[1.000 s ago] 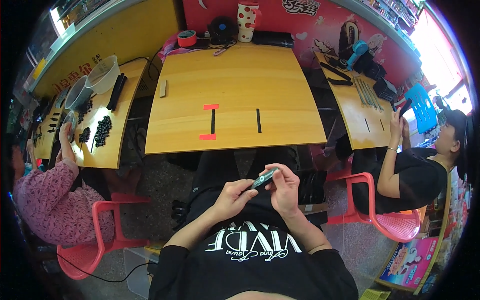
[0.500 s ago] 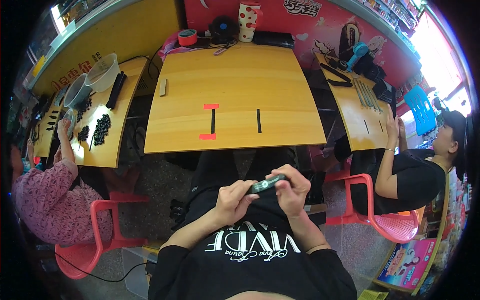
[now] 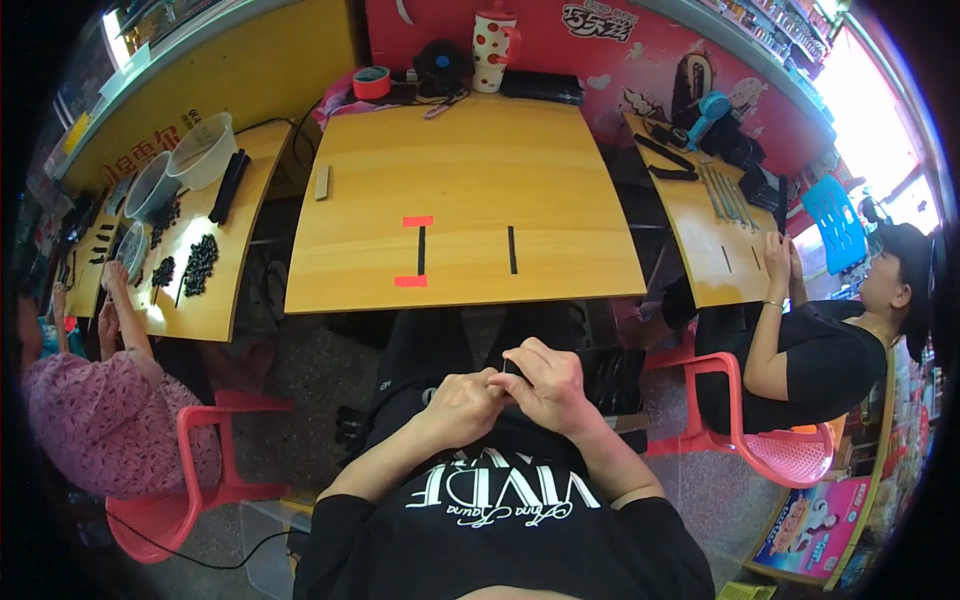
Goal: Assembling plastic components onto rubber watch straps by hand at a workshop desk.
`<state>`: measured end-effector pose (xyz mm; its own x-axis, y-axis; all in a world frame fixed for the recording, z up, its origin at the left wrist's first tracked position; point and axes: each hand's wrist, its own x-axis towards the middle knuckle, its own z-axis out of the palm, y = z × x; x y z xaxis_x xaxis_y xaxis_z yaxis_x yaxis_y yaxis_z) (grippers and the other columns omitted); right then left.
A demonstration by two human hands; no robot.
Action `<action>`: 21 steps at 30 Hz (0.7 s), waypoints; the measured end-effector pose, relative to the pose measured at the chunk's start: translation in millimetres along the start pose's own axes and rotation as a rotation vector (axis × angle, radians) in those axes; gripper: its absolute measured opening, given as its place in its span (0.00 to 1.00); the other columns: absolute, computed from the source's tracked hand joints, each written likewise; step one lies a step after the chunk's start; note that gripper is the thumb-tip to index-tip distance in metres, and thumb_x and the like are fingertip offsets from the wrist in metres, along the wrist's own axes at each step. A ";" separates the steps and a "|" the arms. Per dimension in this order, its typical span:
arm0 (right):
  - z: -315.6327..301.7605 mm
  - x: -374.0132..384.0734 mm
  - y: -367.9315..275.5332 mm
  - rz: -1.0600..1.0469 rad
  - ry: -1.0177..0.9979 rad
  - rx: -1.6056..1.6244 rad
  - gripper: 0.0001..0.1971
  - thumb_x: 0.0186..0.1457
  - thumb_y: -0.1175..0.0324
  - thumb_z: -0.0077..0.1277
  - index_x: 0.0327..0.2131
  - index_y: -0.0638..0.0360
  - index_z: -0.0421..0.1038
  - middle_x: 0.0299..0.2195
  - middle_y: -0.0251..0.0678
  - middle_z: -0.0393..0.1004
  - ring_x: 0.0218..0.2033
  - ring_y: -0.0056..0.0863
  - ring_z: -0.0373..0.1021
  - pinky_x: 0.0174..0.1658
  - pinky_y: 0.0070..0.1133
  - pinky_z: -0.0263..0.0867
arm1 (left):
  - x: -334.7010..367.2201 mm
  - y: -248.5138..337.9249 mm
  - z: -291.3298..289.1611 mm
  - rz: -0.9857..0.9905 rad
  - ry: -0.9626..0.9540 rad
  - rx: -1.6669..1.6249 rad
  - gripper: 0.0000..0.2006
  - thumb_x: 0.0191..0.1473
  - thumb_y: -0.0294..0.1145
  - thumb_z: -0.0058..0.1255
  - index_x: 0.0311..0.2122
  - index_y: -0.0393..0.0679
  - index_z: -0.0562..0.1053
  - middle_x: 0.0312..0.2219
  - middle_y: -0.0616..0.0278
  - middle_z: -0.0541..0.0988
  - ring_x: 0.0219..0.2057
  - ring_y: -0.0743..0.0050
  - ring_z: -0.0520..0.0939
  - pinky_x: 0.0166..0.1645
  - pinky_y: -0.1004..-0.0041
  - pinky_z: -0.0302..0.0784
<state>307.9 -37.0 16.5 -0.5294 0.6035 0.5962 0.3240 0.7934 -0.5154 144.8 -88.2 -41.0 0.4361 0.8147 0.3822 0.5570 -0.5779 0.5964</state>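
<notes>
My left hand (image 3: pixel 464 408) and my right hand (image 3: pixel 545 386) meet above my lap, in front of the table's near edge. Both are closed, with fingers and thumbs pinched together. Only a thin sliver shows between the fingertips; the rest of what they hold is hidden. Before me on the wooden table (image 3: pixel 460 170) lies a narrow black strip (image 3: pixel 422 250), with a red tape piece (image 3: pixel 418 221) at its far end and another red tape piece (image 3: pixel 411 282) at its near end. A second black strip (image 3: pixel 512 250) lies apart to the right.
A small grey block (image 3: pixel 322 183) lies at the table's left. Along the back stand a tape roll (image 3: pixel 371 83), a fan (image 3: pixel 442 68), a spotted tumbler (image 3: pixel 493 52) and a black pouch (image 3: pixel 541 86). People work at side tables: one left (image 3: pixel 120 410), one right (image 3: pixel 825 335).
My hands have come together and turned. The dark flat piece that showed between them is now almost wholly hidden. The person on the left has moved a hand slightly.
</notes>
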 end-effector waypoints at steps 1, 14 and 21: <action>1.0 -2.3 2.6 0.014 0.040 0.077 0.13 0.42 0.72 0.62 0.32 0.65 0.72 0.22 0.40 0.68 0.18 0.36 0.67 0.20 0.25 0.61 | 2.1 2.7 -1.4 0.008 0.003 -0.001 0.14 0.45 0.24 0.58 0.40 0.36 0.73 0.24 0.53 0.73 0.22 0.52 0.78 0.22 0.62 0.72; -20.1 5.0 20.7 0.034 0.212 0.288 0.11 0.50 0.70 0.60 0.34 0.67 0.75 0.24 0.39 0.74 0.19 0.23 0.68 0.20 0.18 0.60 | 29.5 6.3 -1.3 -0.001 0.286 -0.361 0.12 0.47 0.22 0.55 0.39 0.37 0.75 0.22 0.53 0.74 0.21 0.58 0.77 0.24 0.69 0.71; -10.8 3.8 4.9 -0.037 0.091 -0.065 0.10 0.46 0.75 0.60 0.34 0.67 0.74 0.21 0.37 0.70 0.18 0.30 0.69 0.19 0.22 0.62 | 18.1 8.1 -0.8 -0.047 0.155 -0.201 0.12 0.48 0.27 0.57 0.39 0.39 0.72 0.31 0.51 0.77 0.28 0.48 0.80 0.29 0.60 0.76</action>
<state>316.0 -30.0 22.9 -0.4695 0.5760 0.6692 0.3569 0.8170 -0.4529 156.6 -78.1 -28.7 0.2914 0.8467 0.4451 0.4156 -0.5311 0.7384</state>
